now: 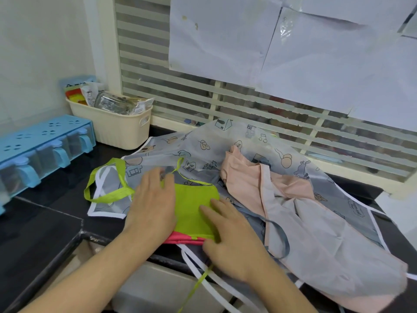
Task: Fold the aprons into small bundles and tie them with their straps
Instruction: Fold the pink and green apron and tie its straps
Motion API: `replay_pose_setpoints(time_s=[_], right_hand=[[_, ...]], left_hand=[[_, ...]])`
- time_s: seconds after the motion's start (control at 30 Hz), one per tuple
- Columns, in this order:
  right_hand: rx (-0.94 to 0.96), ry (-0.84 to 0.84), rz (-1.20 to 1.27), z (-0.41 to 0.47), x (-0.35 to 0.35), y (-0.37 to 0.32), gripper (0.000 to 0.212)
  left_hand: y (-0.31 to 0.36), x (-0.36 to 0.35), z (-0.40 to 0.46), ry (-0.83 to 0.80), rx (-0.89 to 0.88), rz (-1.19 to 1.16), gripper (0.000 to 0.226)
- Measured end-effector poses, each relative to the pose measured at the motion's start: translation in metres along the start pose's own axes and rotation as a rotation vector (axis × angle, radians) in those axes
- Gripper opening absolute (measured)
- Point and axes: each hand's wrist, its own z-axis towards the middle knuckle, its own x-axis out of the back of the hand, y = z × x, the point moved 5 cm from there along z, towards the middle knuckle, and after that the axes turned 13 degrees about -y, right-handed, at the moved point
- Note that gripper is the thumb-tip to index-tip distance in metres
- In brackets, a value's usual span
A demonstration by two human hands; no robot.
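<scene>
2 hands work at a dark surface (40, 224) under a window with striped blinds (225, 96) and taped paper sheets (293, 46). At far left sits a blue spice rack (42, 145) with clear drawers, and just behind its right end a cream basket (119, 129) holds packets and a glass jar. Next comes a looped green strap (108, 190), lying over the white-edged corner of a grey printed apron (203, 145) that spreads across the middle of the surface. The left hand (151, 199) lies flat, fingers straight and slightly spread, pressing the left edge of a folded green apron (194, 206); it grips nothing. That green apron is a small rectangular bundle on top of the grey one, near the front edge of the surface, with a pink layer (185, 240) showing along its near edge. A thin green strap runs off its top edge, and another hangs down past the front edge. The right hand (230, 240) rests flat on the bundle's lower right corner, fingers extended and together, also holding nothing. To the right, a peach and pale grey apron (293, 218) lies crumpled over the printed one, a grey-blue strap (279, 236) curling across it. White straps (203, 267) trail off the front edge.
</scene>
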Motion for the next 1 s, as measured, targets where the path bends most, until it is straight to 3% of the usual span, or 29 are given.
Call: replay_pose_setpoints(time_s=[0.07,0.13,0.17,0.27,0.43,0.57,0.67,0.73,0.77,0.83,1.0], right_hand=[[0.042,0.087,0.105,0.015,0.015,-0.004,0.073],[0.088,0.147,0.097,0.033,0.012,-0.01,0.06],[0.105,0.132,0.057,0.039,0.004,-0.012,0.058],[0.016,0.006,-0.095,0.045,-0.031,-0.001,0.064],[-0.058,-0.045,-0.193,0.031,-0.035,0.03,0.07],[-0.04,-0.057,-0.125,0.023,-0.03,0.046,0.073],[-0.05,0.138,0.031,0.01,-0.01,0.047,0.054],[-0.161,0.336,0.083,-0.009,0.003,0.041,0.022],[-0.202,0.387,0.042,-0.018,0.005,0.032,0.018],[-0.261,0.357,-0.106,-0.033,0.0,0.01,0.033],[-0.294,0.192,-0.235,-0.043,-0.018,-0.004,0.046]], left_hand=[[0.014,-0.004,0.002,-0.026,-0.161,-0.081,0.058],[0.024,-0.022,0.002,-0.186,-0.311,-0.214,0.048],[0.023,-0.034,0.001,-0.3,-0.339,-0.25,0.053],[0.012,-0.061,-0.002,-0.488,-0.313,-0.009,0.074],[0.006,-0.054,-0.002,-0.469,-0.254,0.01,0.077],[0.009,-0.051,-0.005,-0.458,-0.227,0.028,0.073],[0.01,-0.05,-0.005,-0.457,-0.223,0.015,0.076],[0.009,-0.051,-0.005,-0.457,-0.218,0.01,0.077],[0.009,-0.051,-0.006,-0.459,-0.217,0.011,0.078],[0.01,-0.051,-0.006,-0.459,-0.211,0.025,0.08],[0.012,-0.05,-0.008,-0.492,-0.205,0.031,0.104]])
